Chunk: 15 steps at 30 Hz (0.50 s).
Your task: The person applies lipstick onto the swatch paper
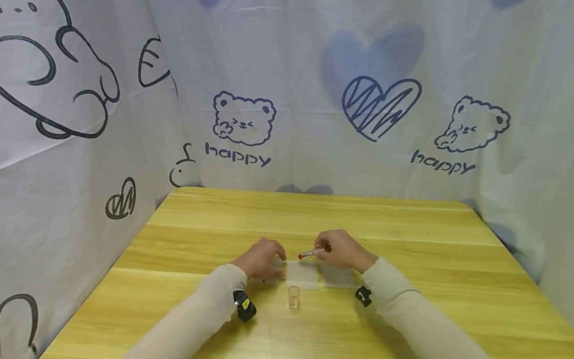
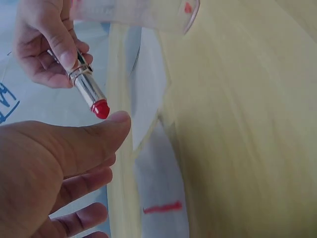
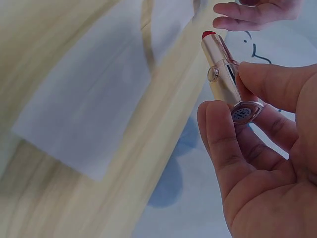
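Observation:
A lipstick (image 1: pixel 311 252) with a metallic tube and a red tip is pinched between the thumb and fingers of my right hand (image 1: pixel 343 251). Its bare tip (image 2: pixel 100 109) points toward my left hand (image 1: pixel 263 259). That left hand holds nothing; its thumb and fingers are apart, beside the left sheet of white paper. A red stroke (image 2: pixel 162 207) marks this sheet in the left wrist view. The middle paper (image 1: pixel 302 275) lies between the hands, below the lipstick tip. Under my right hand is the right paper (image 1: pixel 337 277), partly covered.
A small see-through pinkish cap (image 1: pixel 293 297) stands on the wooden table (image 1: pixel 188 249), just in front of the middle paper. White cloth printed with drawings (image 1: pixel 305 164) hangs behind and along the sides of the table.

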Tool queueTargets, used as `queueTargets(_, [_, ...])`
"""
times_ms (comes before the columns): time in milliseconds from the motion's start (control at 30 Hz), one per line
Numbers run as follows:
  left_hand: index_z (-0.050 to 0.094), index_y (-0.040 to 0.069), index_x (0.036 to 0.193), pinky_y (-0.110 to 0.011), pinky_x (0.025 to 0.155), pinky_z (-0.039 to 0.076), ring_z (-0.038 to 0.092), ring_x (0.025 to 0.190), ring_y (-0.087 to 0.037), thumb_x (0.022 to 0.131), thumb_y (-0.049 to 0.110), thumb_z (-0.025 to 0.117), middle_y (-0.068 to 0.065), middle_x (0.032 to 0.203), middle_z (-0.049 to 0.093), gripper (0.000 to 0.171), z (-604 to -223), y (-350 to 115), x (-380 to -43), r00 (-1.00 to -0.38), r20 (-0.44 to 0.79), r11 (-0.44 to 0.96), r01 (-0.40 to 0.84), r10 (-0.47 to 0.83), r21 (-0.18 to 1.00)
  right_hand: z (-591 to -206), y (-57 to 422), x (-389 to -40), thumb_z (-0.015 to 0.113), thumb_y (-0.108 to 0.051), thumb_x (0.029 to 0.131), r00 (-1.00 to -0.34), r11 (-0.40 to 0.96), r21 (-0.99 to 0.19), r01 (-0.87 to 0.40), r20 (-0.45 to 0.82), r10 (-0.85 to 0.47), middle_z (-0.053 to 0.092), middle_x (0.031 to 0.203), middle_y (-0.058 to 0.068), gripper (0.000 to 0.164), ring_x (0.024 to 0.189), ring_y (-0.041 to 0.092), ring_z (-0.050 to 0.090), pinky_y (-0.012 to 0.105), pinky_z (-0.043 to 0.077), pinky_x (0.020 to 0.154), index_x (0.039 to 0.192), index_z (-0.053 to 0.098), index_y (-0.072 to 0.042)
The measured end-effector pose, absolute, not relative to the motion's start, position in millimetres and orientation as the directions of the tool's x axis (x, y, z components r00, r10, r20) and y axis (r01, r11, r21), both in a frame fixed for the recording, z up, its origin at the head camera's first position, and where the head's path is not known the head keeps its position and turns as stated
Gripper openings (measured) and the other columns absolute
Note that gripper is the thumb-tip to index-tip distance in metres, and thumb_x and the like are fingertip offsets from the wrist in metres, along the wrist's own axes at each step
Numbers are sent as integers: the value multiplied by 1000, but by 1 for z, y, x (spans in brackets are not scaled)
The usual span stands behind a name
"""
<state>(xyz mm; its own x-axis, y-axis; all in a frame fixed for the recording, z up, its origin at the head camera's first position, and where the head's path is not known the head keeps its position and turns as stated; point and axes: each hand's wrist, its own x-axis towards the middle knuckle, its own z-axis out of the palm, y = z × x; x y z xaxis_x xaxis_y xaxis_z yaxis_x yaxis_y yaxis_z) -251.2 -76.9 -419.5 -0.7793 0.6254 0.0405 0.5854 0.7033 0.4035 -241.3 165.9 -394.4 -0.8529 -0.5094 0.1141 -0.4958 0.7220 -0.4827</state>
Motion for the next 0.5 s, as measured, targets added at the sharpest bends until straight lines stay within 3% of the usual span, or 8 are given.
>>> queueTargets(200, [74, 7, 101, -43, 95, 43, 55, 108, -29, 77, 23, 84, -6, 107, 69, 30, -423, -66, -253, -787, 28, 719, 576, 616, 389, -398, 172, -242, 70, -11, 89, -857, 725, -480, -495, 128, -500, 60, 75, -5, 4, 64, 9, 50, 28, 45, 60, 88, 67, -8])
queueTargets(500, [77, 15, 93, -33, 81, 42, 49, 86, -16, 69, 30, 89, 3, 98, 70, 31, -428, -53, -255, -786, -2, 746, 587, 619, 315, -403, 176, -244, 71, -10, 88, -868, 724, -500, -474, 125, -481, 59, 75, -5, 5, 64, 10, 48, 29, 43, 61, 86, 67, -9])
